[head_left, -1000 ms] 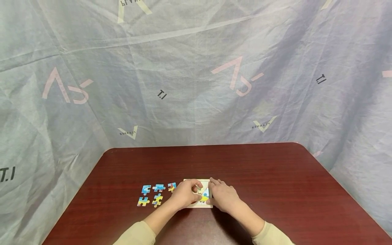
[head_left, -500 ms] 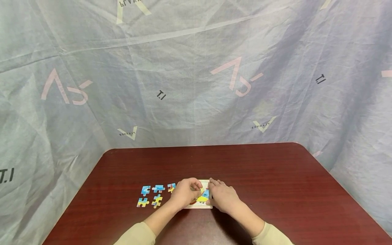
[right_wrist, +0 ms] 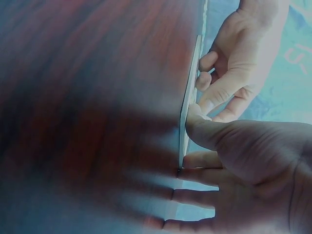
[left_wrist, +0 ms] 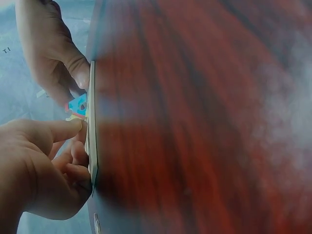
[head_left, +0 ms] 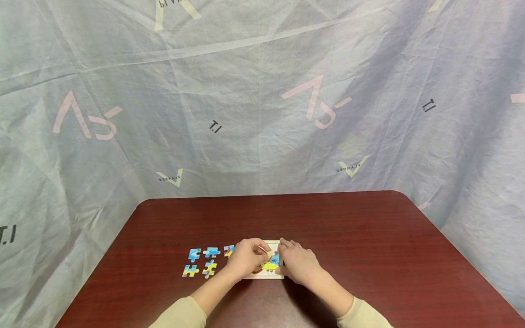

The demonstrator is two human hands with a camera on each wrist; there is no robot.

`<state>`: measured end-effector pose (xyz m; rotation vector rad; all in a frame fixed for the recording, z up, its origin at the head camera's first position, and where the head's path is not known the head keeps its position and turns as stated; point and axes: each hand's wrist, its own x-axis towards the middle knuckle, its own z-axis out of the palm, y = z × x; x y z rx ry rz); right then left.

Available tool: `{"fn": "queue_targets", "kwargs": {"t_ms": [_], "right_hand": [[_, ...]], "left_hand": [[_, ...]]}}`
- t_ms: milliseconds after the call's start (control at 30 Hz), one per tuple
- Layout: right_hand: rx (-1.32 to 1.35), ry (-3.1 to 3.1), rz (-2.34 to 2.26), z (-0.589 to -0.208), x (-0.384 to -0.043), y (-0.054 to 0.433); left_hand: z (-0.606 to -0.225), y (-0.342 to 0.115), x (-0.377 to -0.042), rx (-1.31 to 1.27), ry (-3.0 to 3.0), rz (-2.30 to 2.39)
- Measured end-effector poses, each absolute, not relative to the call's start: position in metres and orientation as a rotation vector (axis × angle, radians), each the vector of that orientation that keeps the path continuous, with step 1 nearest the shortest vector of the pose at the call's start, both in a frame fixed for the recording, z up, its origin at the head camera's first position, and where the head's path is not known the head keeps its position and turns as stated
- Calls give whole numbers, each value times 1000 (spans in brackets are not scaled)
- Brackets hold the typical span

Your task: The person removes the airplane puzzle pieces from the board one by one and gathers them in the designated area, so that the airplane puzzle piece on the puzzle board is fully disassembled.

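Observation:
A shallow pale puzzle tray [head_left: 274, 275] lies near the front of the table, partly covered by both hands. With thumb and index finger, my left hand [head_left: 245, 256] pinches a puzzle piece [left_wrist: 74, 117] over the tray. The left wrist view shows a blue and red part [left_wrist: 78, 104] standing tilted just past the fingertips. Blue and yellow artwork [head_left: 272, 260] shows between the hands. My right hand [head_left: 300, 262] rests at the tray's right edge. Its thumb [right_wrist: 202, 129] presses the near rim, and its other fingers extend straight to the table.
Left of the tray lie several loose jigsaw pieces in two rows, among them a blue piece [head_left: 194, 254] and a yellow one [head_left: 209, 269]. A piece with red [head_left: 228, 250] lies beside the left hand. Behind the dark red table [head_left: 328, 218] hangs a grey printed cloth [head_left: 262, 114].
The left hand has shifted and turned slightly at the tray, and the artwork beneath its fingertips shows a little differently. The right hand stays at the tray's edge.

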<state>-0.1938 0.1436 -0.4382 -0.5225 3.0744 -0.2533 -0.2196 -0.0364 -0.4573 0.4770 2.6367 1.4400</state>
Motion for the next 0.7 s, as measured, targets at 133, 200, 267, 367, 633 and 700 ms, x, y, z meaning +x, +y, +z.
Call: {"fn": "queue_targets", "kwargs": {"t_ms": [133, 200, 267, 367, 633, 700], "right_hand": [[-516, 3072, -251, -437, -193, 143], [-511, 3070, -253, -437, -193, 143], [-507, 3067, -256, -437, -193, 142], [-497, 3065, -248, -437, -193, 142], [-486, 3051, -240, -440, -194, 143], [-489, 3052, -244, -440, -194, 143]], "left_hand": [[-457, -37, -220, 469, 2606, 1510], [-458, -38, -220, 462, 2591, 1547], [-458, -39, -220, 456, 2592, 1570], [-458, -41, -220, 443, 2600, 1587], [-456, -53, -218, 418, 2635, 1617], [-456, -56, -218, 410, 2663, 1596]]}}
